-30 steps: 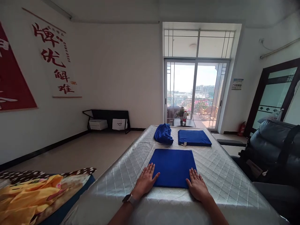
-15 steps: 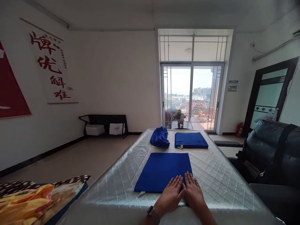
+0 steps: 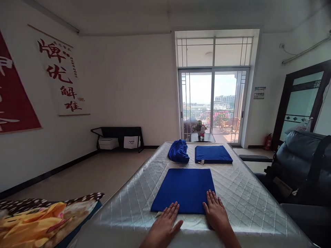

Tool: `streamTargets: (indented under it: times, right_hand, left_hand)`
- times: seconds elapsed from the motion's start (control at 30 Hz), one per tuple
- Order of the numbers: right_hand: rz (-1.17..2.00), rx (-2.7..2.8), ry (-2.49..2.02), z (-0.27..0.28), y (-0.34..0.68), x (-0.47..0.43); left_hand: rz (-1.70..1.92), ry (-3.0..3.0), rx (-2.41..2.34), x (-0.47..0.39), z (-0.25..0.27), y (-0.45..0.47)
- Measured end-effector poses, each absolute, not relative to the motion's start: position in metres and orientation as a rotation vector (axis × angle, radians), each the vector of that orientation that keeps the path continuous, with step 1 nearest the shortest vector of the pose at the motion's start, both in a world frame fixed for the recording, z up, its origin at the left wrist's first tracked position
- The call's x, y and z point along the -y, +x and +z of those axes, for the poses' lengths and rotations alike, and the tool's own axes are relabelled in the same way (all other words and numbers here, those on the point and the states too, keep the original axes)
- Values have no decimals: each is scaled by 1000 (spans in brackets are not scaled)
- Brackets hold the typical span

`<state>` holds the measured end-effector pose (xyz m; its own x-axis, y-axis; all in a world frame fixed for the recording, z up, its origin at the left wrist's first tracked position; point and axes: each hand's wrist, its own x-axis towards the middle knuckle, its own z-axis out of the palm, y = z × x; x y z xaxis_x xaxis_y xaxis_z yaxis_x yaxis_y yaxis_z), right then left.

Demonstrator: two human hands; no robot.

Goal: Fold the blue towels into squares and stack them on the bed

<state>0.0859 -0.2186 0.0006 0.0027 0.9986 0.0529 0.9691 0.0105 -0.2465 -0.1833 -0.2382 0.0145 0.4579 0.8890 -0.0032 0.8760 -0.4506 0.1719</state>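
Observation:
A flat blue square of cloth (image 3: 184, 189), perhaps a folded cover or thin cushion, lies on the silver quilted table cover (image 3: 240, 196) right in front of me. My left hand (image 3: 167, 220) rests flat at its near left edge, fingers stretched and thumb apart. On its near right corner, my right hand (image 3: 216, 208) lies palm down with the fingers out. Farther back sit a crumpled blue cloth (image 3: 178, 151) and, to its right, a thicker blue square stack (image 3: 213, 154) with a small white tag. Both hands hold nothing.
A dark padded chair (image 3: 302, 165) with a black strap stands close on the right. At the lower left lies a yellow patterned blanket (image 3: 38, 224). A bottle (image 3: 202, 132) and a plant stand on a small table (image 3: 199, 138) by the sliding glass door.
My left hand has slid left along the near edge of the blue square, away from my right hand. The right hand stays near the right corner. The view has shifted slightly.

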Motion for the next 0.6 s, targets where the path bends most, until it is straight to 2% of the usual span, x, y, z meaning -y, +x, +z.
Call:
streamTargets:
  times: [0.27,0.6]
  right_hand:
    - [135,2072,-2092,-3,85,218]
    - [55,2109,-2146,-2,84,217]
  left_hand:
    - [701,2748,-1897,244,-27,-220]
    - [1074,2835,-1979,237,-50,-218]
